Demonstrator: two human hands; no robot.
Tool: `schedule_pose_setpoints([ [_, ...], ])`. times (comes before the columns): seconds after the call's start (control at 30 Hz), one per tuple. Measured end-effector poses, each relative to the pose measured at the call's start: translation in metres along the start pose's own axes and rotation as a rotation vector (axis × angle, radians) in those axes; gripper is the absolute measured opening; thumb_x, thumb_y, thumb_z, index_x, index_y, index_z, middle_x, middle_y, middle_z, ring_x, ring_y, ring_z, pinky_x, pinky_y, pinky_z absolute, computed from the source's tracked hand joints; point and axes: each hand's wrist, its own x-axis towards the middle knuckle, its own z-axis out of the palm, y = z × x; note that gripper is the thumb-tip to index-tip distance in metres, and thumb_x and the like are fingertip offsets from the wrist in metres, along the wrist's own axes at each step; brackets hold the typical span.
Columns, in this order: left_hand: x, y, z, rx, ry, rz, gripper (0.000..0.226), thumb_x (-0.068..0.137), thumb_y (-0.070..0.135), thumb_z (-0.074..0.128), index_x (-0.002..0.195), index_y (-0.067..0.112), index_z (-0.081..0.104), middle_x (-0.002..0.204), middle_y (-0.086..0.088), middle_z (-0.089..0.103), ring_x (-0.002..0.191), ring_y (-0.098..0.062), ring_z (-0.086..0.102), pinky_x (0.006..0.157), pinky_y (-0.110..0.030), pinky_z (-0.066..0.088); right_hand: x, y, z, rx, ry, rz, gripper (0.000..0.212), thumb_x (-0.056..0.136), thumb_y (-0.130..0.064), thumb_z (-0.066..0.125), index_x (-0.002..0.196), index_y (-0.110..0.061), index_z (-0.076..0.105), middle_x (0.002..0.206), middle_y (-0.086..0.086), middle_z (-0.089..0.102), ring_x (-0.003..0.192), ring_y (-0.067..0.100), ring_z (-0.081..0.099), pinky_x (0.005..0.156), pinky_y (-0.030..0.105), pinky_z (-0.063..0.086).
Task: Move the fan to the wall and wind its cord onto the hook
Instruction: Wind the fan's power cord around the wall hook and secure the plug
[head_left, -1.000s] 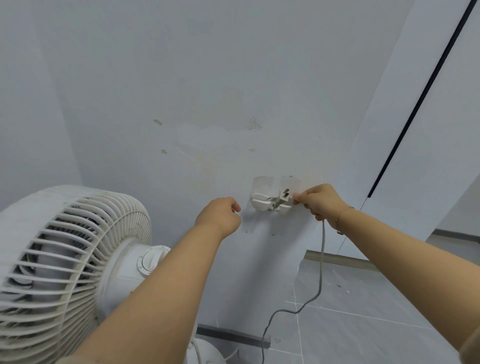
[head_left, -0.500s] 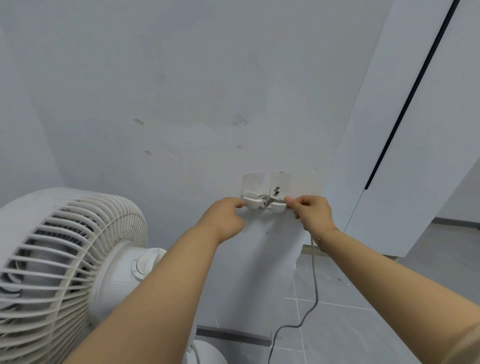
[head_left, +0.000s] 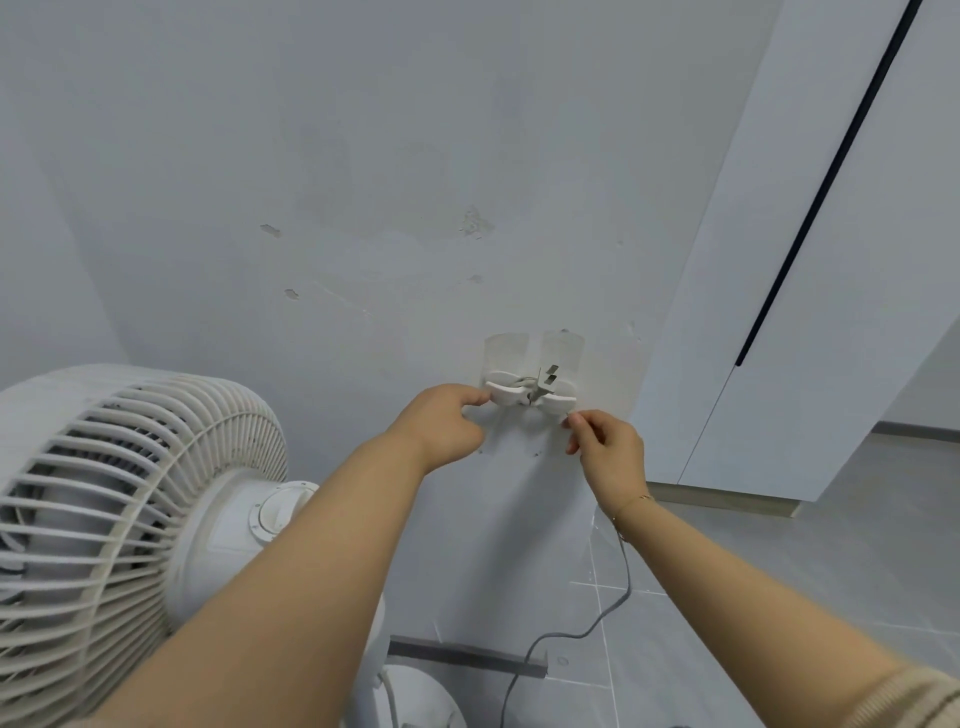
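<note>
We have the cord (head_left: 621, 587) in our right hand (head_left: 608, 449), and we are working it onto the hook (head_left: 530, 392) on the wall (head_left: 363, 182). The cord hangs down from under our right fingers (head_left: 576, 421), past our wrist, then bends along the floor (head_left: 779, 597) toward the bottom of the fan (head_left: 130, 509). So its long way runs mostly up and down here, with the top end at the hook. The plug (head_left: 548, 376) sits up on the hook, just above and between our two sets of fingers, and its metal prongs point up. Our right fingers are pinched shut, we think on the cord, right under the hook's right arm. Our left hand (head_left: 441, 426) is curled closed with its fingertips touching the hook's left arm; we cannot tell if it holds any cord. The hook lies flat and wide, side to side. The fan stands near the wall, far off to the left of our left fingers, with its face turned to the left. What could go wrong? The hook looks stuck on, so a hard pull could peel it off. If we let the cord go slack, the loop could slip off the arms. The loose cord on the floor could also snag or tug the fan.
</note>
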Motion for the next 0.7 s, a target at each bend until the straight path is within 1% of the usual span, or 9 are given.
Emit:
schedule_pose_setpoints([
  [0.03, 0.000, 0.000, 0.000, 0.005, -0.008, -0.003, 0.057, 0.083, 0.002, 0.048, 0.137, 0.022, 0.049, 0.138, -0.007, 0.053, 0.124, -0.022, 0.052, 0.096, -0.024, 0.041, 0.000, 0.001, 0.004, 0.012, 0.002, 0.018, 0.025, 0.096, -0.018, 0.050, 0.081, -0.008, 0.068, 0.059, -0.001, 0.057, 0.059, 0.012, 0.048, 0.058, 0.021, 0.039],
  [0.1, 0.001, 0.000, -0.001, 0.016, -0.024, -0.003, 0.057, 0.084, 0.003, 0.049, 0.138, 0.022, 0.048, 0.134, -0.006, 0.055, 0.118, -0.021, 0.056, 0.091, -0.022, 0.041, 0.001, 0.004, 0.010, 0.048, 0.003, 0.072, 0.027, 0.095, -0.021, 0.051, 0.076, -0.010, 0.067, 0.059, 0.000, 0.056, 0.055, 0.014, 0.046, 0.058, 0.025, 0.039],
  [0.2, 0.001, -0.001, 0.000, 0.026, -0.042, 0.001, 0.057, 0.084, 0.004, 0.050, 0.139, 0.021, 0.048, 0.124, -0.007, 0.061, 0.104, -0.022, 0.059, 0.083, -0.020, 0.040, 0.000, 0.006, 0.017, 0.158, -0.011, 0.213, 0.037, 0.095, -0.030, 0.053, 0.065, -0.011, 0.064, 0.056, 0.003, 0.053, 0.046, 0.016, 0.039, 0.049, 0.024, 0.034],
  [0.27, 0.001, -0.002, -0.001, 0.023, -0.041, 0.000, 0.057, 0.084, 0.003, 0.050, 0.137, 0.021, 0.049, 0.118, -0.007, 0.062, 0.104, -0.022, 0.059, 0.083, -0.020, 0.039, -0.004, 0.003, 0.024, 0.239, -0.032, 0.271, 0.038, 0.097, -0.029, 0.050, 0.066, -0.009, 0.062, 0.055, 0.004, 0.050, 0.044, 0.016, 0.036, 0.044, 0.023, 0.031],
  [0.33, 0.002, -0.003, -0.003, 0.018, -0.046, 0.002, 0.056, 0.083, 0.003, 0.050, 0.137, 0.022, 0.050, 0.113, -0.004, 0.061, 0.100, -0.019, 0.057, 0.084, -0.019, 0.039, -0.011, 0.001, 0.033, 0.239, -0.047, 0.267, 0.033, 0.099, -0.024, 0.045, 0.075, -0.009, 0.062, 0.057, 0.004, 0.050, 0.046, 0.017, 0.039, 0.044, 0.024, 0.033],
  [0.43, 0.000, -0.003, -0.005, 0.009, -0.074, 0.017, 0.058, 0.084, 0.004, 0.052, 0.139, 0.021, 0.048, 0.128, 0.000, 0.058, 0.096, -0.012, 0.053, 0.088, -0.019, 0.039, -0.028, 0.000, 0.044, 0.177, -0.079, 0.229, 0.027, 0.100, -0.015, 0.035, 0.094, -0.012, 0.062, 0.063, 0.005, 0.052, 0.052, 0.018, 0.045, 0.049, 0.023, 0.039],
  [0.53, -0.002, -0.007, -0.007, 0.030, -0.086, 0.030, 0.057, 0.084, 0.005, 0.052, 0.138, 0.022, 0.047, 0.137, 0.003, 0.053, 0.101, -0.012, 0.052, 0.091, -0.020, 0.038, -0.041, 0.002, 0.051, 0.108, -0.089, 0.215, 0.029, 0.100, -0.014, 0.031, 0.101, -0.015, 0.060, 0.069, 0.006, 0.054, 0.061, 0.019, 0.050, 0.057, 0.027, 0.047],
  [0.63, -0.004, -0.014, -0.013, 0.076, -0.037, 0.023, 0.050, 0.084, 0.004, 0.050, 0.132, 0.019, 0.054, 0.134, 0.000, 0.055, 0.115, -0.019, 0.054, 0.093, -0.020, 0.038, -0.042, -0.003, 0.058, -0.119, -0.141, 0.198, 0.028, 0.098, -0.020, 0.031, 0.095, -0.013, 0.058, 0.075, 0.007, 0.057, 0.071, 0.028, 0.057, 0.075, 0.044, 0.055],
  [0.7, -0.006, -0.017, -0.017, 0.091, -0.005, 0.013, 0.049, 0.084, 0.003, 0.048, 0.130, 0.018, 0.055, 0.131, -0.001, 0.057, 0.116, -0.020, 0.054, 0.094, -0.022, 0.039, -0.038, -0.016, 0.059, -0.249, -0.260, 0.208, 0.028, 0.095, -0.022, 0.030, 0.086, -0.010, 0.053, 0.076, 0.011, 0.055, 0.066, 0.030, 0.054, 0.073, 0.047, 0.054],
])
